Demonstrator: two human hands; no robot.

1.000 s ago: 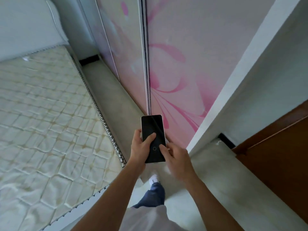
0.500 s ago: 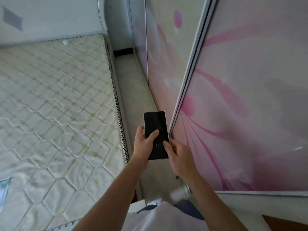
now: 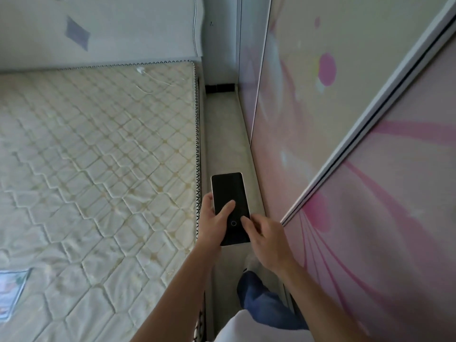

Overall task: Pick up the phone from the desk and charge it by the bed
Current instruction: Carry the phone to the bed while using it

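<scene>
We can read no words, brands or numbers anywhere; the only sign we find is a small ring low on the dark screen of the phone [image 3: 230, 208], while the printed sheet [image 3: 11, 292] far left of the phone is too blurred to read.

A bare quilted mattress [image 3: 98, 169] fills the left, cream with yellowed stitching and a dark braided edge. A pale padded headboard [image 3: 111, 28] stands behind it, bearing a grey diamond patch. A narrow strip of light floor [image 3: 227, 134] runs between the bed and the sliding wardrobe doors [image 3: 370, 169], which are printed with pink flowers and split by a white rail. Soft daylight, no hard shadows.
</scene>
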